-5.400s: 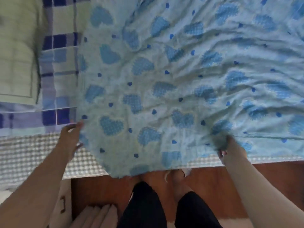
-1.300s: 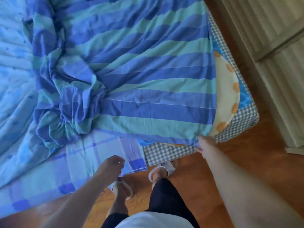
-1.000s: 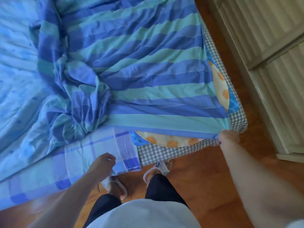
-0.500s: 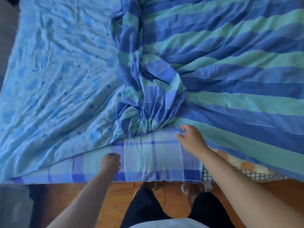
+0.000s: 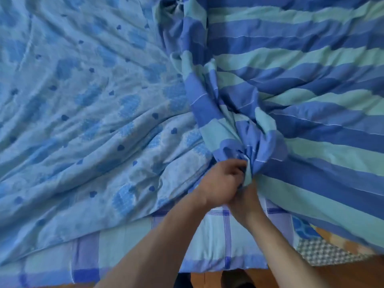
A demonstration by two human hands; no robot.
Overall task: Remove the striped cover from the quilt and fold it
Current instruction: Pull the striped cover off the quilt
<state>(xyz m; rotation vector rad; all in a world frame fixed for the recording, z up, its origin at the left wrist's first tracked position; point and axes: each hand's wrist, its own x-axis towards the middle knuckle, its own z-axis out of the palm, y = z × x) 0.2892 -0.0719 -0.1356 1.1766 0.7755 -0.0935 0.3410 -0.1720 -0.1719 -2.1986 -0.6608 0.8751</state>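
Across the bed with its checked sheet, both hands meet at the near edge. Left hand grips a bunched knot of the striped cover; right hand, beneath it, pinches the same bunch. Stripes run left to right, spreading far and right. Heart-print quilt lies left.

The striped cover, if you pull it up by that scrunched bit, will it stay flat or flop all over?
Probably flop. The striped cover is bunched into soft folds where the left hand grips it, so it looks thin and limp. It likely drags rather than lifts whole, since most of it lies spread on the bed. It seems light.
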